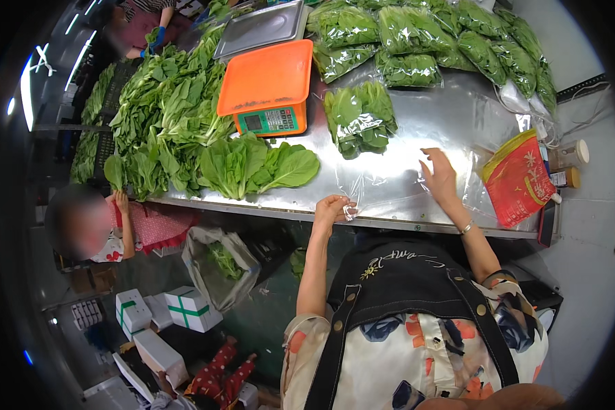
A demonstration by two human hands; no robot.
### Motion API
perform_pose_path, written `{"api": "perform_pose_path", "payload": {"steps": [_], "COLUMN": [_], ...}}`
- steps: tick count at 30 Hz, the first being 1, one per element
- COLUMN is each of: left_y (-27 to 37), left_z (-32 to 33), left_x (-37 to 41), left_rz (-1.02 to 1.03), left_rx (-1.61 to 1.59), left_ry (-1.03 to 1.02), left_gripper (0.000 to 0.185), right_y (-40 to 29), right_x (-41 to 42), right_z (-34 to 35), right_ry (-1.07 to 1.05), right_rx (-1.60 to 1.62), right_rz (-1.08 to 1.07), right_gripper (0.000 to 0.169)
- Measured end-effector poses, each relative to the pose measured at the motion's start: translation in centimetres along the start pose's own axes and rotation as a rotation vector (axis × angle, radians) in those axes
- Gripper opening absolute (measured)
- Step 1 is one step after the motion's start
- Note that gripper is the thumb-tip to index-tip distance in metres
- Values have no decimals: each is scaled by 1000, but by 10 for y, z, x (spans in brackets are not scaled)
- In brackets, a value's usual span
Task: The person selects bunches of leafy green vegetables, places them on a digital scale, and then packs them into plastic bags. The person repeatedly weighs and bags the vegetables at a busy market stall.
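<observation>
At the near edge of the metal table, my left hand [332,210] pinches the edge of a clear plastic bag [359,190]. The rest of this thin bag is hard to make out against the shiny tabletop [415,115]. To the right, my right hand [443,179] hovers over the table with its thumb and fingers apart and nothing visible in them. Beyond both hands lies a clear bag packed with leafy greens [361,118]. Loose leafy greens [236,164] rest left of my left hand, beside an orange digital scale [265,79].
Filled bags of greens [407,31] are piled at the back. A red and yellow printed bag [520,179] and jars [574,152] stand at the right end. Heaped greens [169,102] cover the left, with co-workers there. White boxes [192,309] sit on the floor.
</observation>
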State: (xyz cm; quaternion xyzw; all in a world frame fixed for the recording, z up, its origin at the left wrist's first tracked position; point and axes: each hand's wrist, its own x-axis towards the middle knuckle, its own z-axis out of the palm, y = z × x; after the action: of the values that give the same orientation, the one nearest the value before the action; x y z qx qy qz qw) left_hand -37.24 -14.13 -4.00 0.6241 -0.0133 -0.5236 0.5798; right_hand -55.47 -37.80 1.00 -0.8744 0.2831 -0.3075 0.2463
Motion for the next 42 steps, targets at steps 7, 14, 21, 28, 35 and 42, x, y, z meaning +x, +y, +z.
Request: {"api": "perform_pose_path", "payload": {"steps": [7, 14, 21, 28, 35, 42], "left_y": [9, 0, -10, -6, 19, 19], "left_z": [-1, -4, 10, -13, -9, -4], "left_x": [-15, -12, -7, -18, -13, 33], "left_rz": [-48, 60, 124, 110, 603, 1189], "left_rx": [104, 146, 67, 165, 804, 1305], "left_ry": [18, 16, 39, -61, 299, 296], "left_gripper": [17, 14, 16, 18, 34, 36], "right_y": [-81, -94, -62, 102, 59, 43], "right_x": [-28, -38, -40, -223, -121, -1], "right_z": [59, 82, 36, -147, -76, -11], "right_ry": [-406, -530, -784, -1457, -1371, -374], "right_rx": [323, 231, 266, -525, -234, -108], "right_rz": [-488, -472, -511, -100, -12, -212], "right_gripper": [17, 16, 17, 16, 18, 24]}}
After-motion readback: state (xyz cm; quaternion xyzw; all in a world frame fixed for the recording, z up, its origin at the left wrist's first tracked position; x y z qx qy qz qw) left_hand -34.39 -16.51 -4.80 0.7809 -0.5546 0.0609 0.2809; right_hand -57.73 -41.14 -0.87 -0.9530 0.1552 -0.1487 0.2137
